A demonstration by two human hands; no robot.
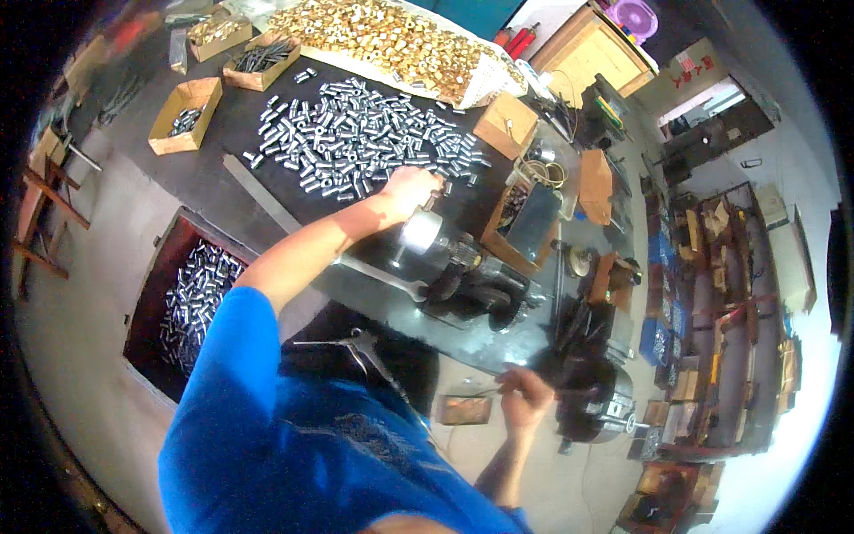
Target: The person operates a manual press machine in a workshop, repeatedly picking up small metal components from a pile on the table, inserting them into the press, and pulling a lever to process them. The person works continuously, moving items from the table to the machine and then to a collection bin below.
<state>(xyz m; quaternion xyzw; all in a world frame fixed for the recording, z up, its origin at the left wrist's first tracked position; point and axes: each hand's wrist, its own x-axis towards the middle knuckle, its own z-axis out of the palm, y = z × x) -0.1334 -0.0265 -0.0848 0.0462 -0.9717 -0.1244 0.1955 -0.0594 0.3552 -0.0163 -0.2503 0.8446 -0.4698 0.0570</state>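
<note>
My left hand (pixel 412 193) reaches across the bench, fingers closed at the top of a silver cylindrical chuck (pixel 422 233). Whatever is in its fingers is too small to make out. The chuck sits on a dark machine fixture (pixel 485 283). Lower down, my right hand (pixel 525 398) is closed beside the bench's near edge; a thin dark rod (pixel 485 392) shows next to its fingers, but its grip is unclear. Just beyond my left hand spreads a pile of short silver metal sleeves (pixel 356 133). An open-end wrench (pixel 382 277) lies left of the fixture.
Brass fittings (pixel 382 40) cover a sheet at the back. Small cardboard boxes (pixel 160 141) hold parts at the far left. A bin (pixel 149 343) of silver pieces stands by my left arm. An air blow gun (pixel 366 349) is near my body. A dark round machine (pixel 596 400) stands right.
</note>
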